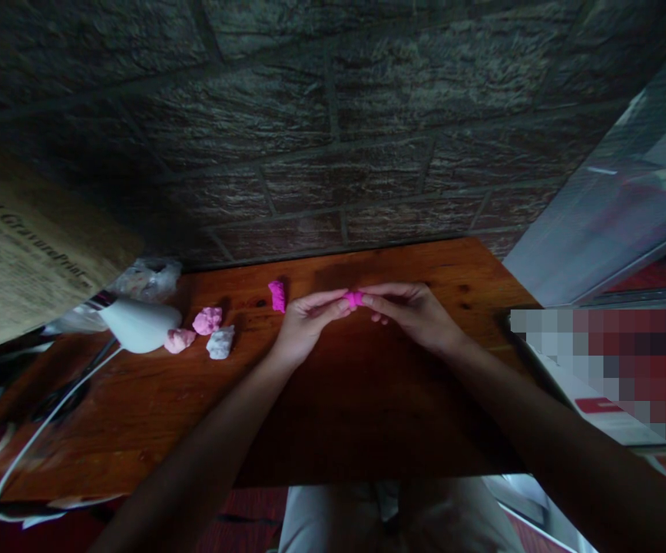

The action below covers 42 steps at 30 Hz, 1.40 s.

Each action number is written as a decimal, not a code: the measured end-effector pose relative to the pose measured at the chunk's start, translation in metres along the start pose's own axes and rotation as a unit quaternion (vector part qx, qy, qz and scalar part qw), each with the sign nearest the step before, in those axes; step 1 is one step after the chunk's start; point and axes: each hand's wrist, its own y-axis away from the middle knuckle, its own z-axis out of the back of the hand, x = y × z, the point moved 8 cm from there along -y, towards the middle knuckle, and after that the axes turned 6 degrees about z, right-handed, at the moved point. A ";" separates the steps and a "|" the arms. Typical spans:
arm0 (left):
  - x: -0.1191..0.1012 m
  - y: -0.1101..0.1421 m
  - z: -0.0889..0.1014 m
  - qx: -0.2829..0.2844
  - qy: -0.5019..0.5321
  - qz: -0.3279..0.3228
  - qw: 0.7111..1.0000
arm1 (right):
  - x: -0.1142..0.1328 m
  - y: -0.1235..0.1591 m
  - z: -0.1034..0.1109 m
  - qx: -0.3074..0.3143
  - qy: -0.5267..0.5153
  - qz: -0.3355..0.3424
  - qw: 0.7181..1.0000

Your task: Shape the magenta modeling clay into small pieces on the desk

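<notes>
Both the left hand and the right hand are pinching the bright pink lump with their fingertips, and it is lying sideways between them.

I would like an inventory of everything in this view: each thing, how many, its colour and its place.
Small clay-like lump: 1, bright pink, between both grips
Short clay-like strip: 1, magenta, beyond left grip
Rough clay-like lumps: 2, light pink, table's left
Rough clay-like chunk: 1, whitish, beside them
Smooth tapered object: 1, white, left
Crumpled plastic bag: 1, clear, behind it
Thin cable: 1, white, left
Printed paper-like sheet: 1, brown, far left
Wooden table: 1, orange-brown, centre
Stone-block wall: 1, dark grey, behind
Framed panel: 1, pale grey, right
Other edge items: unclear, partly pixelated
Trousers: 1 pair, light, below table
Left grip: 1, bare, lump's left
Right grip: 1, bare, lump's right
</notes>
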 end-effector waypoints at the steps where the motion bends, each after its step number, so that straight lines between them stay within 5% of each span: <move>1: -0.001 0.000 0.000 -0.001 -0.005 -0.002 1.000 | 0.000 0.000 0.000 0.001 -0.004 -0.003 1.000; 18: 0.006 -0.003 -0.004 0.017 0.055 0.039 0.998 | 0.011 -0.002 0.010 -0.032 0.013 0.015 0.999; 42: 0.007 0.003 -0.015 0.064 -0.046 0.024 0.997 | 0.007 -0.001 0.001 -0.002 -0.008 0.001 1.000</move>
